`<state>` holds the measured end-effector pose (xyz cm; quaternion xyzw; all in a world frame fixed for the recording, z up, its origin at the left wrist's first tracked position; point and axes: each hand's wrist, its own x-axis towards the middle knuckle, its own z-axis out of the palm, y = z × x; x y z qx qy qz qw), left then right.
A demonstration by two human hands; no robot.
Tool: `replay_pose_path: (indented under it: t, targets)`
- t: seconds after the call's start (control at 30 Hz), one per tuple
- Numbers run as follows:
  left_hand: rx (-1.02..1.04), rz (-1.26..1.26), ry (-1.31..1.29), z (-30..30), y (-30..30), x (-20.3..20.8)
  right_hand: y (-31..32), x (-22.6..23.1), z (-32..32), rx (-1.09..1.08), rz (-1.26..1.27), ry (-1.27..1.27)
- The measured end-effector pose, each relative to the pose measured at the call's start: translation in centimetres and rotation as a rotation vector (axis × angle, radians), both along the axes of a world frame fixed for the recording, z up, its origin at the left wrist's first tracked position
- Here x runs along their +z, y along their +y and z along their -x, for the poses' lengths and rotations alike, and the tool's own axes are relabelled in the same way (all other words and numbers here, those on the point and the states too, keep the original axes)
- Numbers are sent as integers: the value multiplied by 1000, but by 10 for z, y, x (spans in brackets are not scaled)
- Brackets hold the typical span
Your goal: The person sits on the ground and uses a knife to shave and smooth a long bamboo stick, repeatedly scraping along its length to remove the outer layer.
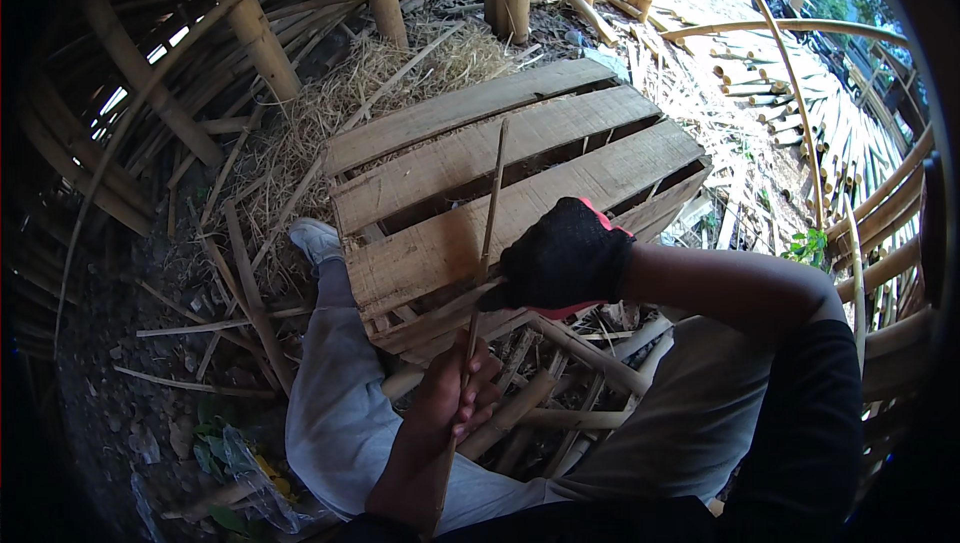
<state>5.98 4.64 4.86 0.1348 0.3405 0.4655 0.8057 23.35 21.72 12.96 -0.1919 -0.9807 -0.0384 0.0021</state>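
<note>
I see a blk glove (560, 248) w/ red-pink edging (610, 226) on the R hand (565, 258), over the near edge of the slatted wood crate (500, 178). R sleeve (810, 413), v. dk/blk, right of crate, ends approx. at elbow. L hand (465, 388), just this side of crate, is bare. Trousers (345, 393) lt grey, creased, on crate's near side. Shoe (316, 240), pale grey-white, just left of crate; dk grey band (335, 285) above it, sock or cuff, can't tell.

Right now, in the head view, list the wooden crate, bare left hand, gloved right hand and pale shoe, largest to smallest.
1. Wooden crate
2. Gloved right hand and bare left hand, too alike to rank
3. Pale shoe
</note>
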Motion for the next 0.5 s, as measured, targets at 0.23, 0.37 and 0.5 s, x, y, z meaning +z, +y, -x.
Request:
replay_pose_path:
  t: [0.23, 0.37, 0.5]
  targets:
    - [-20, 19, -77, 3, -2, -6, -10, -1, 2, 16, 48, 7]
    - [-11, 38, -314, 8, 0, -18, 12, 3, 8, -190, -34, -69]
    - [-14, 26, -91, 2, -2, -2, 14, 3, 1, -6, -48, 7]
